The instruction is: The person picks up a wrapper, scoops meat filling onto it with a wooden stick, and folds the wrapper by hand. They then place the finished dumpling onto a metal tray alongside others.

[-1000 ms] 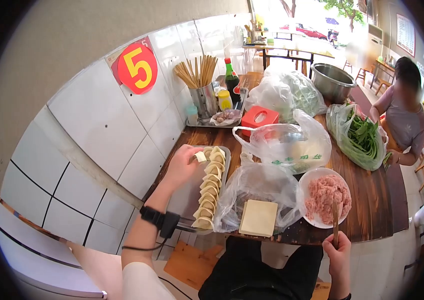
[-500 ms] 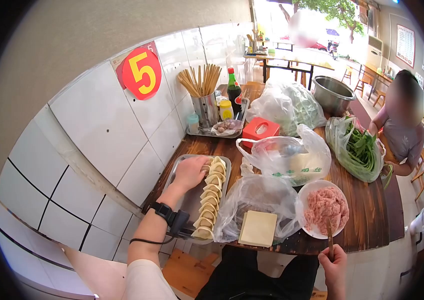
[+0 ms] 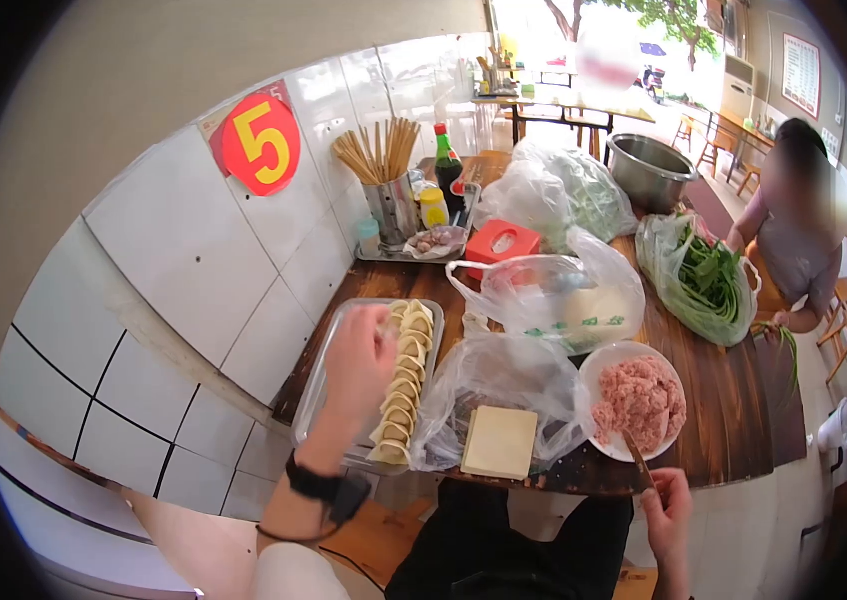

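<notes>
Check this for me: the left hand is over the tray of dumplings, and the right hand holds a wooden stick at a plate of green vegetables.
Wrong on the plate: the head view shows it holds pink minced meat, not greens. The left hand is over the tray of dumplings; the right hand holds the wooden stick.

Just beside the left fingers point(image 3: 372, 325), pale cream dumplings point(image 3: 402, 385) line a silver-grey tray point(image 3: 316, 385). In the right fingers point(image 3: 662, 492) is a brown stick point(image 3: 637, 452); just past them — pink mince point(image 3: 639, 400) in a white bowl point(image 3: 596, 368), on the dark brown, wood-grained desk point(image 3: 734, 400). Far beyond both — a red disc point(image 3: 259, 145) with a yellow 5.
</notes>
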Demonstrator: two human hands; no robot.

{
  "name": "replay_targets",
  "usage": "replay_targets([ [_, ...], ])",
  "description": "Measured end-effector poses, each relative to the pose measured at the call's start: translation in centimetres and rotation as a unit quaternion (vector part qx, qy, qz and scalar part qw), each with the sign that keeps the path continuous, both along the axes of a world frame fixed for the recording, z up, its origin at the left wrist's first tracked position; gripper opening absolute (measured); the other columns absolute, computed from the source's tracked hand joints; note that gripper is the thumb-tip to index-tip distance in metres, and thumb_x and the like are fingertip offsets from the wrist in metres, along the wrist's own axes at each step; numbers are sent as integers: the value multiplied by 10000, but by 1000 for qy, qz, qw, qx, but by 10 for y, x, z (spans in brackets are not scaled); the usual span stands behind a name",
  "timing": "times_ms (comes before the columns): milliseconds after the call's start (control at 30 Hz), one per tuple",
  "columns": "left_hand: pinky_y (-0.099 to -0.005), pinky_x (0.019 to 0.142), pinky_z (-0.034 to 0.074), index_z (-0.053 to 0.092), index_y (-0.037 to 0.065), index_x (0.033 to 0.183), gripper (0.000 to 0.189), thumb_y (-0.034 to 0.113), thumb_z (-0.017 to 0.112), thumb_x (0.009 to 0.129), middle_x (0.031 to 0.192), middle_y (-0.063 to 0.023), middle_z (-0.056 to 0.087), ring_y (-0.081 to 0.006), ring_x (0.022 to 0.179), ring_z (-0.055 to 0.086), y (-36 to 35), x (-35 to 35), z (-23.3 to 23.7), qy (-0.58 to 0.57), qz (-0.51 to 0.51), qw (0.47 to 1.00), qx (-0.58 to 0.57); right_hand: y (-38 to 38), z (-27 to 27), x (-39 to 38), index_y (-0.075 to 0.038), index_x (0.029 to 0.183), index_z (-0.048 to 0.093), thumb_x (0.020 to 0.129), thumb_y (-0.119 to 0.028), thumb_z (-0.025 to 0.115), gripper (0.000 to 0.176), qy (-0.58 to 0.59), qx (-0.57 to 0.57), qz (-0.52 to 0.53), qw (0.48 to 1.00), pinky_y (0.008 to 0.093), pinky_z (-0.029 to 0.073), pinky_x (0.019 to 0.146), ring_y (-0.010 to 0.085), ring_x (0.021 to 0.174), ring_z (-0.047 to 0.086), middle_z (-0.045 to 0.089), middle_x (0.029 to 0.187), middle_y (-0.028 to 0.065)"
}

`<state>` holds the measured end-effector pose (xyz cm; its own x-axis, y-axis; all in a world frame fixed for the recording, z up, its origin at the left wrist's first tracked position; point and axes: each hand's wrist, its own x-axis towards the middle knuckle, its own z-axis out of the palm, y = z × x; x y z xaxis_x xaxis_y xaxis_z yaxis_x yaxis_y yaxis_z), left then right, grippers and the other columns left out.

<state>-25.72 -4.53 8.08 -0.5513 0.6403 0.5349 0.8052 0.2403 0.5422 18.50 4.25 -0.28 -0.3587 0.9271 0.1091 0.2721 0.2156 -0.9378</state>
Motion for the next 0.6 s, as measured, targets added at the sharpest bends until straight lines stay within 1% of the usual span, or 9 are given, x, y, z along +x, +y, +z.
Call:
replay_targets([
  [67, -356, 673, 491, 589, 58, 1059, 270, 63, 704, 814, 884, -93, 582, -245, 708, 591, -15, 55, -11, 65, -104, 992, 20, 2, 10, -2, -19, 962, 593, 919, -4, 588, 45, 51, -15, -66, 996, 249, 433, 612, 76, 682, 511, 536, 741, -2],
  [133, -383, 678, 488, 589, 60, 1030, 286, 94, 739, 789, 865, -103, 582, -282, 743, 596, -20, 111, -21, 4, -233, 970, -62, 12, 15, 5, -35, 952, 616, 903, 29, 584, 87, -44, 97, -59, 993, 279, 449, 597, 118, 668, 557, 573, 754, 50],
  [167, -383, 678, 488, 589, 60, 1030, 286, 94, 739, 789, 865, -103, 582, -282, 743, 596, -16, 124, -37, -8, -267, 962, -60, 16, 22, 7, -50, 931, 631, 888, 13, 612, 79, -85, 156, -67, 982, 299, 461, 590, 160, 659, 587, 597, 779, 68],
  [267, -426, 689, 478, 589, 61, 964, 280, 135, 766, 761, 855, -107, 585, -321, 782, 600, -7, 133, -68, 40, -282, 947, -148, 26, 47, 9, -100, 877, 677, 846, -56, 683, 54, -206, 333, -115, 913, 355, 481, 558, 284, 653, 633, 644, 841, 83],
  [333, -427, 682, 479, 595, 63, 883, 214, 131, 759, 765, 828, -113, 582, -321, 773, 605, -2, 132, -67, 34, -270, 944, -188, 30, 63, 13, -111, 841, 659, 815, -77, 681, 48, -270, 368, -127, 881, 378, 478, 541, 290, 636, 636, 618, 802, 57],
  [367, -431, 683, 482, 599, 73, 867, 183, 135, 747, 778, 820, -108, 585, -326, 781, 610, 0, 131, -65, 21, -273, 941, -197, 31, 65, 18, -111, 841, 659, 815, -77, 681, 48, -281, 361, -140, 878, 378, 478, 541, 290, 636, 636, 618, 802, 57],
  [433, -435, 685, 485, 603, 82, 850, 155, 139, 734, 791, 812, -103, 589, -331, 789, 614, 4, 133, -60, 8, -277, 939, -205, 33, 68, 22, -104, 766, 598, 762, -53, 656, 77, -357, 379, -51, 852, 381, 462, 511, 274, 596, 619, 560, 750, 52],
  [533, -419, 674, 491, 640, 73, 845, 98, 128, 714, 811, 801, -107, 608, -322, 765, 624, 4, 131, -55, -21, -259, 942, -212, 21, 63, 19, -110, 719, 546, 725, -47, 641, 114, -392, 365, 2, 845, 381, 446, 485, 268, 570, 604, 521, 722, 51],
  [600, -403, 675, 498, 673, 64, 850, 84, 128, 713, 815, 810, -104, 630, -318, 759, 632, 4, 127, -54, -28, -270, 941, -202, 21, 66, 19, -110, 719, 548, 735, -46, 635, 110, -377, 367, -6, 850, 383, 438, 474, 269, 565, 600, 524, 720, 50],
])
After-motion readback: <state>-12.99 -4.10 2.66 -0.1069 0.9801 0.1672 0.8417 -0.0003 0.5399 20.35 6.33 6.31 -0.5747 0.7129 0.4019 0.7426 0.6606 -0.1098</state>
